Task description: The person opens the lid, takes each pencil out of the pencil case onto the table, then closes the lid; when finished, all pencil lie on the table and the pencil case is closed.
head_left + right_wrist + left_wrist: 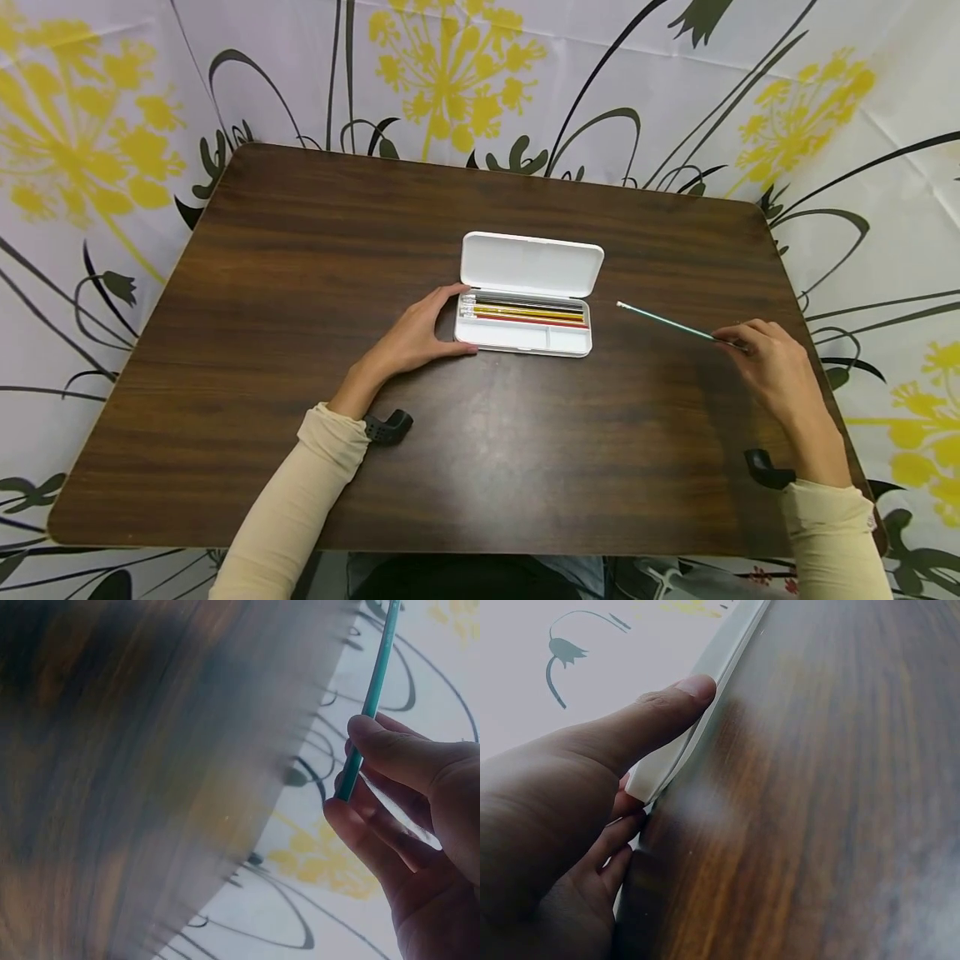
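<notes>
A white pencil case (513, 338) lies on the table, its lid (531, 265) raised at the back. Several pencils (532, 311), dark, yellow and red, lie side by side in it. My left hand (417, 335) grips the case's left end, thumb at the front edge and fingers toward the back corner. In the left wrist view that thumb presses the side of the case (667, 761). To the right of the case, my right hand (776, 367) pinches a teal pencil (663, 320) near one end. Its other, pale-tipped end points toward the case. The right wrist view shows thumb and fingers on the pencil (381, 667).
The brown wooden table (300, 250) has rounded corners. Behind it and at its sides hangs a white cloth (300, 50) with yellow and dark plant prints. A black wrist mount (388, 427) sits at the left sleeve, another mount (767, 469) at the right.
</notes>
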{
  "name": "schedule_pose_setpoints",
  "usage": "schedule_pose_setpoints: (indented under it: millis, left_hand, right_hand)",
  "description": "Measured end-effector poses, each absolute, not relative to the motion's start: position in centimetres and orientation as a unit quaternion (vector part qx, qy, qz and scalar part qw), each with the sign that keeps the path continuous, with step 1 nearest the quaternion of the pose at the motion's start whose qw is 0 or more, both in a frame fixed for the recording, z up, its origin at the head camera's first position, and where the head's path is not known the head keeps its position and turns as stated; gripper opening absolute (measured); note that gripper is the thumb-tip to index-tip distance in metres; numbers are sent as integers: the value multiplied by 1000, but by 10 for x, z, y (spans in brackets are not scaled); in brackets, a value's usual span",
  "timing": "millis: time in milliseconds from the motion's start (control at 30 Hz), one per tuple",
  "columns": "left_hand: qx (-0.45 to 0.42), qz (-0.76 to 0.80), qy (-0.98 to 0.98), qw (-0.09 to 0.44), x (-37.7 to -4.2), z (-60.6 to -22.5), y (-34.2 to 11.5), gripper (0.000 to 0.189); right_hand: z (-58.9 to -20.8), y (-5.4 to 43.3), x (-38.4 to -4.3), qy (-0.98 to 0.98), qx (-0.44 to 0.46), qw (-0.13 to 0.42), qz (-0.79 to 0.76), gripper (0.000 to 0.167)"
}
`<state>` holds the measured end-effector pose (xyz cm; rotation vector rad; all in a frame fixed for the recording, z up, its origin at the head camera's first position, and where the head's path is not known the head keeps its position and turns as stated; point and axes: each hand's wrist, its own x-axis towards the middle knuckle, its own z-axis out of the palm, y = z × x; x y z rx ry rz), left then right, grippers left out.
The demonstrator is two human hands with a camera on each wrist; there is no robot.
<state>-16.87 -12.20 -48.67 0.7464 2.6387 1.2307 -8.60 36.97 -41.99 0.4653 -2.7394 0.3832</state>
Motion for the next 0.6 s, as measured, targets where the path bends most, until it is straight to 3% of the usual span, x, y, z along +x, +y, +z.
schedule_pose_setpoints:
  millis: [600]
  left_hand:
    - [250, 405, 877, 69, -170, -488, -123, 95]
  right_hand:
    - [-439, 371, -96, -968, 148, 144, 144, 17]
